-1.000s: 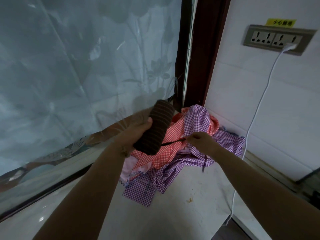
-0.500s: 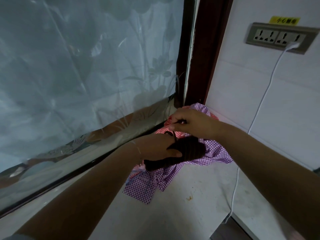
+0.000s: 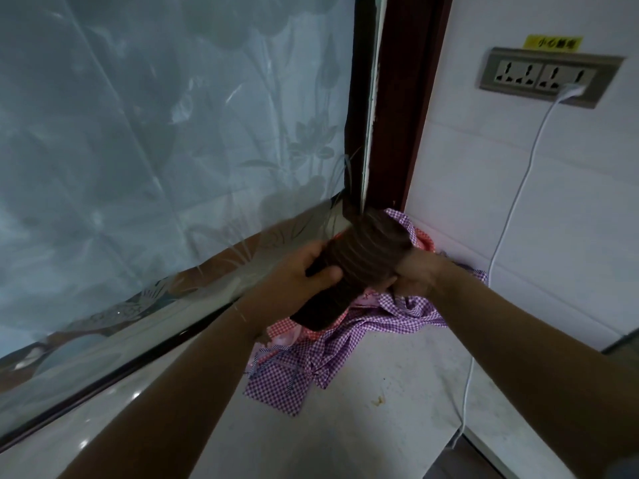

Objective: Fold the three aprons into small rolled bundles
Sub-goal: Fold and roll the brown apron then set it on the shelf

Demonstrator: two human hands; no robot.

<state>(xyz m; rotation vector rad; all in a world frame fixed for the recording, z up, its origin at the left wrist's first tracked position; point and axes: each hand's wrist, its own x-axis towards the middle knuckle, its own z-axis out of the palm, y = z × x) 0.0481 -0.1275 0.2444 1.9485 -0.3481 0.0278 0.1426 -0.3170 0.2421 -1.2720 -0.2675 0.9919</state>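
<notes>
Brown striped apron roll (image 3: 349, 271) held above the counter (image 3: 380, 426), left hand (image 3: 304, 274) wrapped round its middle, right hand (image 3: 415, 274) gripping its far side. Step: securing first bundle. Purple (image 3: 311, 368) and red (image 3: 283, 331) checked aprons heaped beneath, unrolled. Next probably: tuck strap, set down.

Rolled bundle (image 3: 349, 271) above apron heap (image 3: 321, 357)

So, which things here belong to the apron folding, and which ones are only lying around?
Belongs to the job:
- dark striped rolled apron, held by left hand and right hand
- purple checked apron, loose on the counter
- red checked apron, loose, partly under the purple one

Only lying around:
- white cable
- wall socket
- yellow warning label
- frosted glass panel
</notes>
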